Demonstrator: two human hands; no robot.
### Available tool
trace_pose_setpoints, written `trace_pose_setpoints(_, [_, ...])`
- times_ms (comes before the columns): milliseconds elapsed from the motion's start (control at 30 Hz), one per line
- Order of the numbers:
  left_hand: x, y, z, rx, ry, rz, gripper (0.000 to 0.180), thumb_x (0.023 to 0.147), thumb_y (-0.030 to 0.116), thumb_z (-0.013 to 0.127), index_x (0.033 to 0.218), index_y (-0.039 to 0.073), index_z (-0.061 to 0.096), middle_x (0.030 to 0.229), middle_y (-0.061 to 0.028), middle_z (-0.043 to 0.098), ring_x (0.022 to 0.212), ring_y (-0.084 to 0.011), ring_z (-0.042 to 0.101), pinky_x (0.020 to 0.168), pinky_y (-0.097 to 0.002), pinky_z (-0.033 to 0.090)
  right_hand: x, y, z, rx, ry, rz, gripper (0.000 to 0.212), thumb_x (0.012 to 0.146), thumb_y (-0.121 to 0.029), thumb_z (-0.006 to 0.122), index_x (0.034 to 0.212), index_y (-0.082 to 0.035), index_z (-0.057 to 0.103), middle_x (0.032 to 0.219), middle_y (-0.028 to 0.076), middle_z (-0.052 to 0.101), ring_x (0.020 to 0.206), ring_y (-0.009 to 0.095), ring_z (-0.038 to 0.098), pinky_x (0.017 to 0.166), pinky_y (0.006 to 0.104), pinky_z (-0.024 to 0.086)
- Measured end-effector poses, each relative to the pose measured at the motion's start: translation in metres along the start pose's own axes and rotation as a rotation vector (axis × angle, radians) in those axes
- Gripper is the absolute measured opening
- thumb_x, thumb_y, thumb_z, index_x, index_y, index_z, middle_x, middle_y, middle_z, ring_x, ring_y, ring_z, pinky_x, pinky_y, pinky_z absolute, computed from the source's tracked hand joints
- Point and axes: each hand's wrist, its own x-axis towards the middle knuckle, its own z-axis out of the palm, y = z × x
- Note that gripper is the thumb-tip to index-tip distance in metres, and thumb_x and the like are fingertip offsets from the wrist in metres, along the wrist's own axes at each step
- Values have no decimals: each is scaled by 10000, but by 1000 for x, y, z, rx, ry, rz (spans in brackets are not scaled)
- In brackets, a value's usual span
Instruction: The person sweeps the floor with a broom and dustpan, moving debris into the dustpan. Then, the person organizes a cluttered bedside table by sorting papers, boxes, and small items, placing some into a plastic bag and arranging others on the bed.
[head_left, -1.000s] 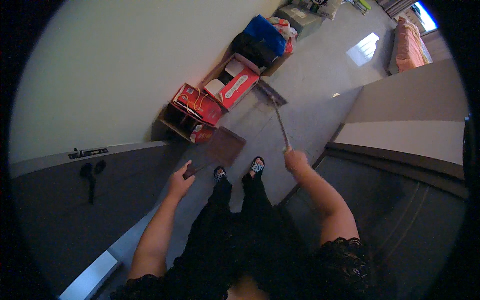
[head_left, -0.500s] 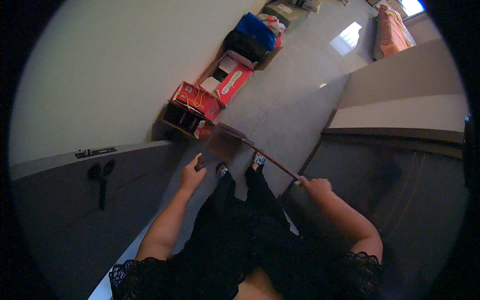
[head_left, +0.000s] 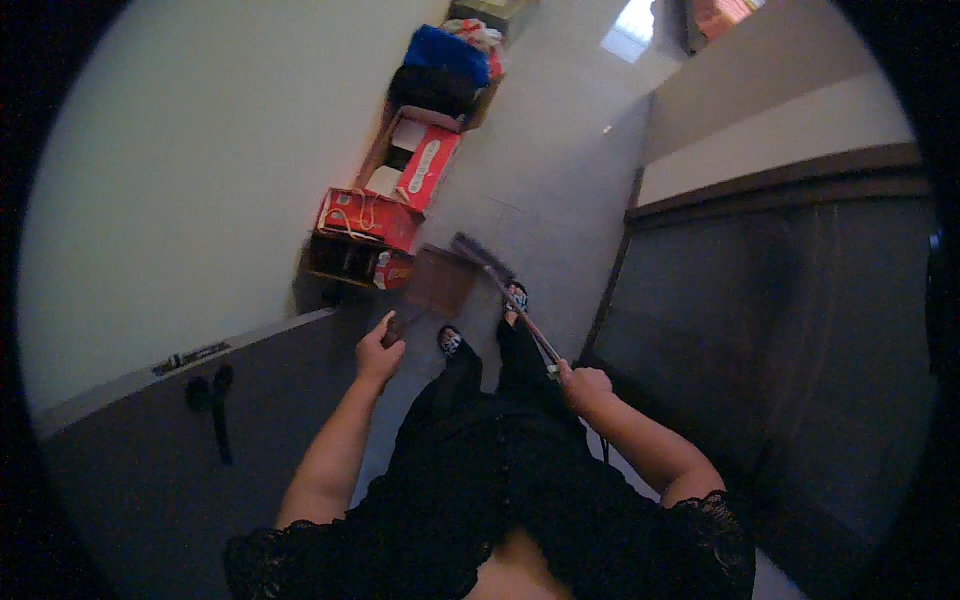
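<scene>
My left hand [head_left: 378, 350] is closed around the handle of a brown dustpan [head_left: 441, 281], whose pan is in front of my feet beside the boxes. In my right hand [head_left: 585, 388] I grip the reddish-brown stick of a broom [head_left: 535, 332], the stick slanting away to the left. The dark bristle head of the broom lies close to the right far edge of the pan; whether the two touch I cannot tell. The inside of the pan is too dim to show any contents.
Along the left wall stand a red box [head_left: 372, 218] with cords, an open red carton [head_left: 428, 168] and a blue bag [head_left: 446, 55]. A dark door [head_left: 130, 470] with a black handle is at my left, a dark panel [head_left: 730, 300] at my right. Shiny grey floor [head_left: 540, 170] runs ahead.
My right hand has moved left and slightly down, and the broom stands steeper. Its head now shows apart from the dustpan's middle, at the pan's right side. The view has also shifted.
</scene>
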Motion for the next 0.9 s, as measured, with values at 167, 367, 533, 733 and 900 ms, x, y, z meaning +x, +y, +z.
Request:
trace_pose_setpoints(167, [-8, 11, 10, 20, -1, 25, 586, 698, 113, 638, 1274, 129, 531, 1009, -120, 648, 883, -188, 613, 818, -299, 470, -72, 24, -70, 88, 65, 81, 439, 830, -213, 520, 1261, -157, 462, 952, 185, 644, 887, 378, 624, 721, 471, 503])
trace_pose_setpoints(367, [29, 55, 41, 49, -8, 184, 576, 724, 120, 633, 1287, 123, 510, 1060, -161, 637, 939, -238, 624, 846, -319, 467, -22, 99, -70, 381, 405, 367, 283, 784, -157, 570, 1058, -88, 578, 946, 206, 628, 885, 383, 618, 742, 471, 507])
trace_pose_setpoints(533, [101, 112, 82, 20, -32, 219, 567, 712, 123, 623, 1269, 111, 519, 1082, -184, 629, 974, -248, 626, 855, -321, 462, 73, 115, -100, 496, 324, 363, 266, 797, -145, 553, 1046, -55, 581, 1002, 189, 624, 956, 376, 605, 791, 467, 503])
trace_pose_setpoints(733, [196, 217, 106, 122, 22, 285, 559, 704, 158, 617, 1254, 108, 530, 1017, -173, 650, 952, -274, 633, 841, -341, 472, 87, 161, -210, 669, 412, 282, 341, 781, -149, 562, 1117, -105, 604, 1022, 185, 625, 943, 366, 606, 814, 456, 492])
trace_pose_setpoints(900, [273, 302, 108, 150, 11, 313, 564, 702, 160, 628, 1256, 117, 529, 1003, -156, 655, 935, -259, 637, 832, -338, 477, 120, 250, -297, 588, 558, 332, 347, 783, -161, 556, 1124, -115, 602, 1038, 164, 626, 956, 376, 597, 837, 454, 481])
